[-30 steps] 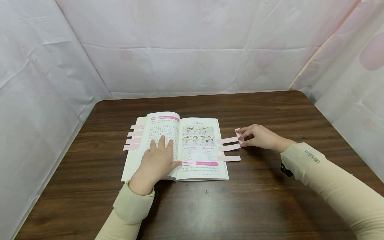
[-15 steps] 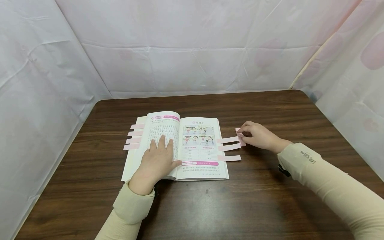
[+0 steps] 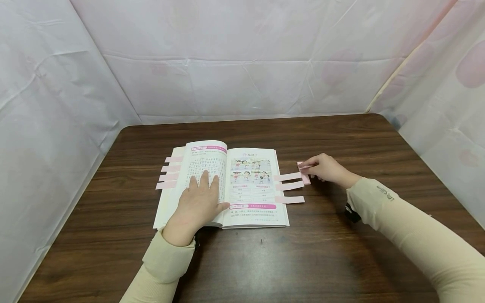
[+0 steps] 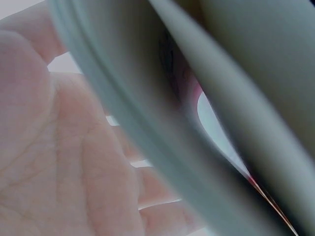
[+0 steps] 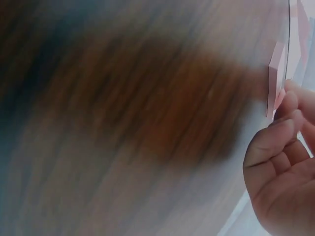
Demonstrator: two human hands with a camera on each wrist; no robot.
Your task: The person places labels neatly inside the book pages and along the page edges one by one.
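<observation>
An open book (image 3: 250,219) lies on the dark wooden table. My left hand (image 3: 201,204) presses its left page flat, fingers spread; in the left wrist view the curved page edges (image 4: 123,118) cross in front of the palm. Right of the book lies a small pink sticky note pad (image 3: 306,179). My right hand (image 3: 330,170) is over the pad's upper part, thumb and forefinger together. In the right wrist view its fingertips (image 5: 290,101) pinch a pink strip at the end of the pad (image 5: 273,73). The fingers partly hide that strip.
Three pink strips, among them the lowest strip (image 3: 289,200), stick out past the book's right edge. Several pink tabs (image 3: 166,184) show along its left edge. White patterned curtains (image 3: 242,84) stand behind and beside the table (image 3: 242,265).
My right hand lifts slightly from the pad, then its fingertips come back to the pad's upper part, with the wrist shifting a little left. The left hand and book stay put.
</observation>
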